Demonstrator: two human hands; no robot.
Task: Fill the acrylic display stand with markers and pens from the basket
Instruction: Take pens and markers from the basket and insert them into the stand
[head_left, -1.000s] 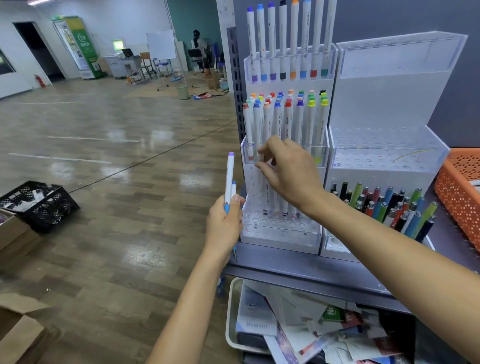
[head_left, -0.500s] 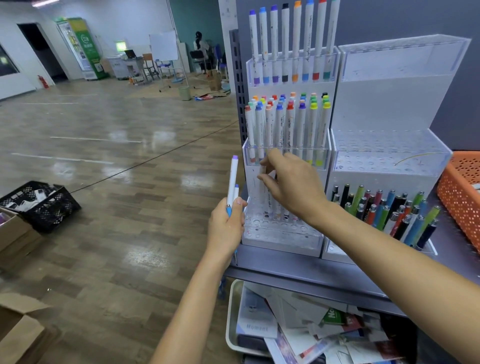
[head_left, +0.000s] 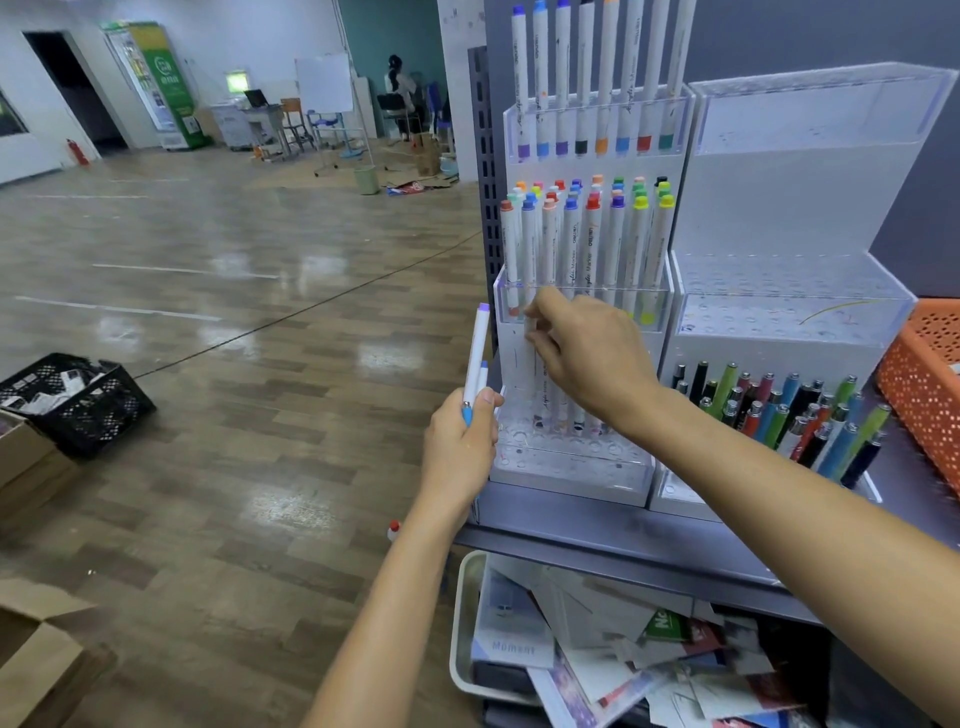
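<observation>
The left acrylic stand (head_left: 571, 470) has three tiers, with white markers standing in the top and middle ones. My right hand (head_left: 587, 353) reaches into the lowest tier, its fingers pinched on a white marker (head_left: 533, 371) that stands upright among a few others there. Just left of the stand, my left hand (head_left: 460, 441) grips two white markers upright, the taller with a purple cap (head_left: 480, 338). The right acrylic stand (head_left: 789, 312) has coloured pens (head_left: 779, 410) in its lowest tier. The orange basket (head_left: 922, 374) sits at the far right, partly cut off.
Both stands rest on a grey shelf (head_left: 597, 525). Below it is a tray of loose papers and booklets (head_left: 597, 654). A black crate (head_left: 78, 400) and cardboard boxes (head_left: 36, 670) sit on the wooden floor to the left. A person sits far back.
My right hand stays at the lowest tier with the marker, shifting only slightly. My left hand keeps holding its two markers in place.
</observation>
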